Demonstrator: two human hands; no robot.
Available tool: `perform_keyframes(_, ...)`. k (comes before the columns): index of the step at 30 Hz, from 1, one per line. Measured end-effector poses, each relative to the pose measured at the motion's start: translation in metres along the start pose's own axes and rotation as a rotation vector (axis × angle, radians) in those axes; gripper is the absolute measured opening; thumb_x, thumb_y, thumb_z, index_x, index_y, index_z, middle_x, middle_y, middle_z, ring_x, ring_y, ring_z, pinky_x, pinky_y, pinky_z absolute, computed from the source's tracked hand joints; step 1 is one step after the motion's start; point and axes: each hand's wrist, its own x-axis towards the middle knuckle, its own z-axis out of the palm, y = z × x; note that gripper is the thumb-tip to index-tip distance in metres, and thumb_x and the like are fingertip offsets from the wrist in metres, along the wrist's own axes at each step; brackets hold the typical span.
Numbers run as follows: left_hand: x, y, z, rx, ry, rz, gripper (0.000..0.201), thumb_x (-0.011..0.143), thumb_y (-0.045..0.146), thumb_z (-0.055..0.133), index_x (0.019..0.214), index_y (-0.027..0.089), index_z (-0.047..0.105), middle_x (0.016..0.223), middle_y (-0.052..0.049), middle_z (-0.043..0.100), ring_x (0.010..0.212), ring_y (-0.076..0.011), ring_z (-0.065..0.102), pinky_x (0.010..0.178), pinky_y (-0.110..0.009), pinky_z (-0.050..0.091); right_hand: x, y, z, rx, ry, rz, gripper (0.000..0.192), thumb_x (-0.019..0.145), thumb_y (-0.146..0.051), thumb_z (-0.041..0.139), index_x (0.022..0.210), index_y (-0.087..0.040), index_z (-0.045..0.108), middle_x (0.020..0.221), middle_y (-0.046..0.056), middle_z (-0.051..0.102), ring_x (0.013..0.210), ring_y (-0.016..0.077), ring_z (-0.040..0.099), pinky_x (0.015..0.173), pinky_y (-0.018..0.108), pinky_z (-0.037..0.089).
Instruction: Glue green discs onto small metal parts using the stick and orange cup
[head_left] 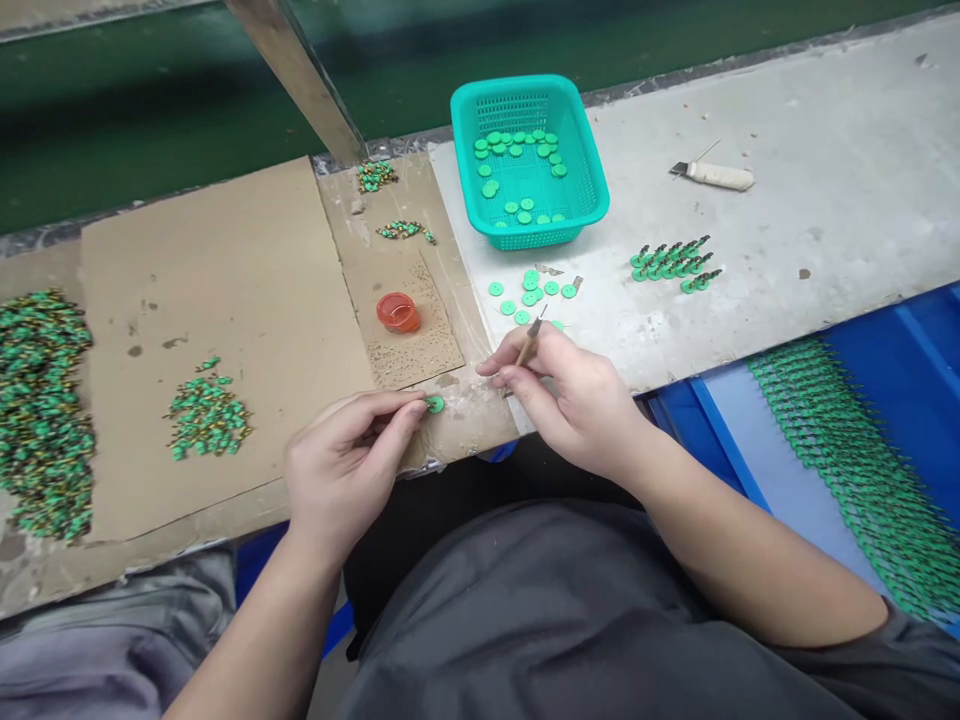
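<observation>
My left hand [349, 455] pinches a small green disc [435, 404] between thumb and fingertips, close to the table's front edge. Whether a second small part is held with the disc is hidden by the fingers. To the right, my right hand [574, 390] is closed around a thin wooden-handled tool [529, 342] with a dark, pointed end facing up and away. Beyond that hand, several loose green discs with small holes [531, 290] lie on the white tabletop. A small red cup [398, 313] stands on a speckled cardboard piece [412, 360] between and beyond my hands.
A turquoise basket [592, 190] holds more green discs. Right of it lie a white-handled knife [720, 176] and discs with dark upright pieces [671, 262]. Piles of small green-and-gold parts [45, 420] cover the left. Rows of green pieces [862, 470] fill a blue crate [919, 340] below.
</observation>
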Motion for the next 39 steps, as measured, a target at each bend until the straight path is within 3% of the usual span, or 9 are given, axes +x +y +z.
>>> perform_keyframes(10,-0.0021,-0.002,0.0001,-0.013,0.007,-0.058,0.02,0.101,0.052,0.083,0.1,0.034,0.091,0.095,0.0,0.085,0.076,-0.0178,0.075,0.081,-0.035,0.065,-0.0011,0.0008,0.0006,0.002,-0.006,0.01,0.009,0.119,-0.023,0.054,0.113,-0.026,0.059,0.117,0.006,0.081,0.106,0.0205,0.083,0.094,0.037,0.071)
perform_keyframes(25,0.0002,0.0014,0.0003,0.049,-0.008,0.009,0.023,0.103,0.053,0.079,0.098,0.033,0.09,0.097,0.0,0.087,0.083,-0.02,0.077,0.08,-0.035,0.065,-0.0019,0.0012,0.0009,0.003,0.002,0.012,0.008,0.12,-0.025,0.054,0.113,-0.026,0.059,0.115,0.006,0.081,0.106,0.0203,0.084,0.094,0.037,0.072)
perform_keyframes(39,0.0004,-0.0006,-0.0002,0.052,-0.019,0.115,0.009,0.103,0.039,0.082,0.101,0.034,0.089,0.099,0.002,0.087,0.09,-0.0202,0.081,0.085,-0.034,0.065,-0.0033,0.0032,0.0021,0.033,-0.003,0.002,0.01,0.121,-0.028,0.052,0.112,-0.027,0.057,0.117,0.006,0.079,0.105,0.02,0.082,0.093,0.036,0.072)
